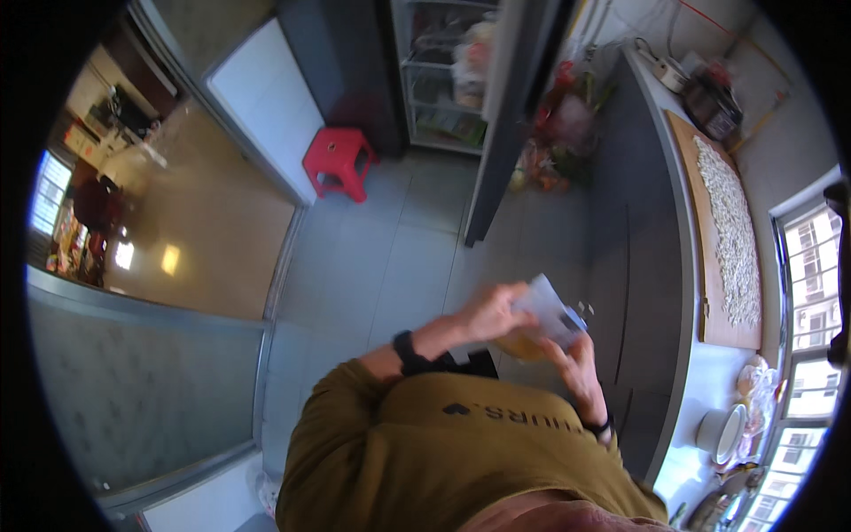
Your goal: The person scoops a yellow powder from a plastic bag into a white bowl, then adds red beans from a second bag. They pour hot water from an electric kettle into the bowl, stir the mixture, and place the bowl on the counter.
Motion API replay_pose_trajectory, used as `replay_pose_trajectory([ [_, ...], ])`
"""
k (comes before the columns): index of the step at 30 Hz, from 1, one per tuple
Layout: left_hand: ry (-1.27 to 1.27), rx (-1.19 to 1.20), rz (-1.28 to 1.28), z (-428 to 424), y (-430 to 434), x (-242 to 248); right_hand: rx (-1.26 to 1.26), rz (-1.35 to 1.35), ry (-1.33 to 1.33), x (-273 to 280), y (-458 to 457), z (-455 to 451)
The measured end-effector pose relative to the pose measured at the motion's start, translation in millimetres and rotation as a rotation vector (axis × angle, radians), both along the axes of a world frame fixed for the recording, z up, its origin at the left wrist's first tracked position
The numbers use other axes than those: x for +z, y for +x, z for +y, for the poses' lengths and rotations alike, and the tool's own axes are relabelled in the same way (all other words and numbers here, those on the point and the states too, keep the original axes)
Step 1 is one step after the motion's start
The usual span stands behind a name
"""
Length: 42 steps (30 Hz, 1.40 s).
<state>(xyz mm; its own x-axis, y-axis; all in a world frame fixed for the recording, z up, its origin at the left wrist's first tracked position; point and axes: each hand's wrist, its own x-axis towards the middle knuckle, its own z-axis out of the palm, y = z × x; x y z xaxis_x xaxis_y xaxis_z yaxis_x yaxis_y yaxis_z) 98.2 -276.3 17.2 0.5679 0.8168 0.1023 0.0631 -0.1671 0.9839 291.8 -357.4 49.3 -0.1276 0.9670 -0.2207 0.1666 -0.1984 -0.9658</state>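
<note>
In front of my torso, both hands hold a pale, translucent flat piece point(546, 307), perhaps a plastic lid or container, with a blue strip along its right edge. My left hand point(493, 312) grips its left side, fingers over the near face; a dark watch point(407, 352) is on that wrist. My right hand point(576, 364) holds the lower right corner. Beneath the piece, partly covered by it and by my hands, is a rounded yellowish thing point(522, 347), too blurred to name. Ahead, the refrigerator point(442, 106) stands open, with bagged items on its shelves.
The refrigerator door point(508, 126) juts toward me. A red plastic stool point(339, 156) stands left of it, and bagged produce point(555, 133) lies behind it. Along the right runs a counter point(698, 379) bearing a wooden board point(708, 292) of small white pieces point(731, 233) and a white pot point(721, 432).
</note>
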Motion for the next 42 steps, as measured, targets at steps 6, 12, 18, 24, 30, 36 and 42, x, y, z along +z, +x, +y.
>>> replay_pose_trajectory([
  [6, -0.044, 0.362, -0.029, 72, -183, 14, 0.395, -0.272, 0.372, 15, -164, 140],
  [12, -0.154, 0.445, -0.179, 171, -266, -31, 0.370, -0.165, 0.465, -31, -249, 268],
  [18, -0.016, 0.566, -0.030, 334, -327, -70, 0.220, -0.073, 0.394, -70, -300, 431],
  [24, -0.168, 0.528, -0.064, 499, -375, -98, 0.051, -0.293, -0.045, -65, -312, 545],
  [30, -0.153, 0.322, 0.091, 680, -340, -172, -0.360, -0.157, 0.019, -83, -308, 608],
  [36, -0.717, 0.277, -0.055, 832, -258, -256, -0.693, -0.407, -0.195, -124, -305, 652],
  [42, -1.335, 0.573, -0.454, 927, -179, -344, -0.878, -0.238, -0.146, -178, -300, 669],
])
